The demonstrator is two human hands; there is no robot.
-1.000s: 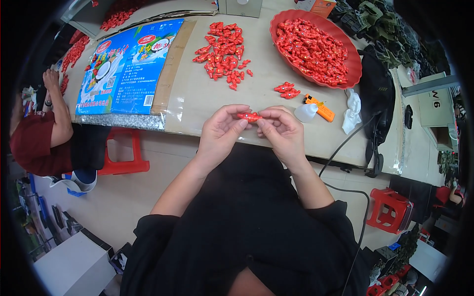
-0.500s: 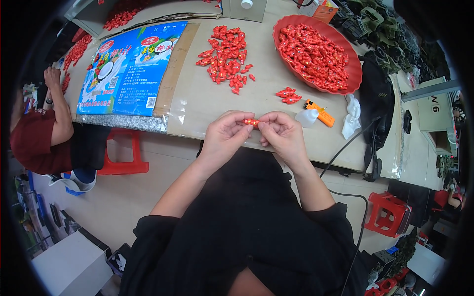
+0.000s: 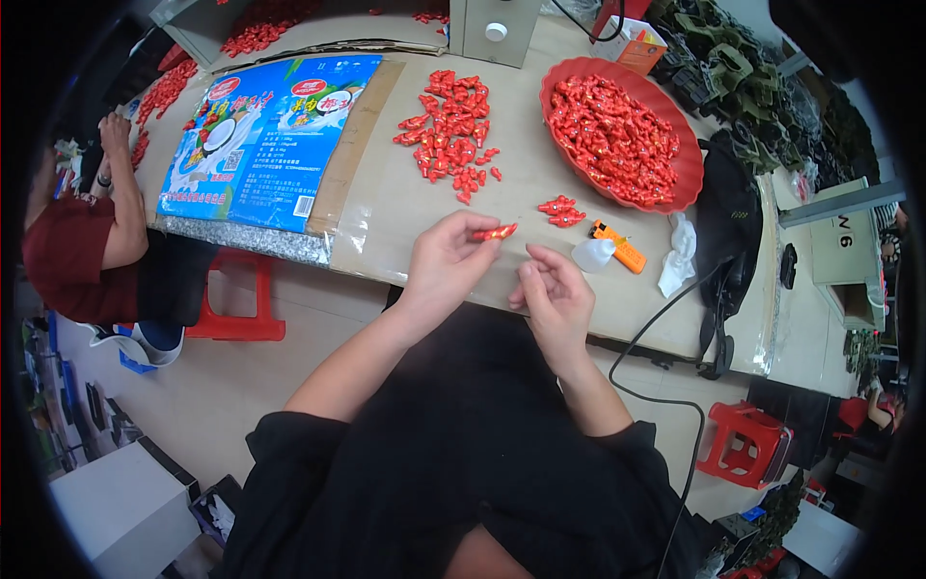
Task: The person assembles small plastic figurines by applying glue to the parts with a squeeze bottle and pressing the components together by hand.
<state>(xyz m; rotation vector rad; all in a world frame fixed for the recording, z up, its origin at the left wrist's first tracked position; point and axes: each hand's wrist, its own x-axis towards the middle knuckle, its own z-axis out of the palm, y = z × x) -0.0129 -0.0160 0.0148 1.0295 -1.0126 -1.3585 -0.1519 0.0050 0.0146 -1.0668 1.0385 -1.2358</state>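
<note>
Between the thumb and fingertips of my left hand (image 3: 446,268) is a small glossy red piece (image 3: 497,233) with gold marks, pointing right. My right hand (image 3: 559,301) is a short way to its right, fingers loosely bent and apart, holding nothing. Beyond my hands a loose pile of similar red pieces (image 3: 449,130) lies on the table. A smaller cluster of red pieces (image 3: 561,211) lies nearer my right hand. Beside that hand are a white rounded object (image 3: 593,255) and an orange tool with a black end (image 3: 618,247).
A red fluted bowl (image 3: 694,183) heaped with red pieces stands back right. Crumpled white tissue (image 3: 679,255), a black bag (image 3: 735,227) and a black cable (image 3: 644,328) lie right. A blue printed cardboard sheet (image 3: 260,145) covers the left. A co-worker (image 3: 87,246) sits far left.
My hands have parted: the right has let go of the red piece and moved down and right. The left keeps the piece, now raised slightly. The whole view has shifted a little.
</note>
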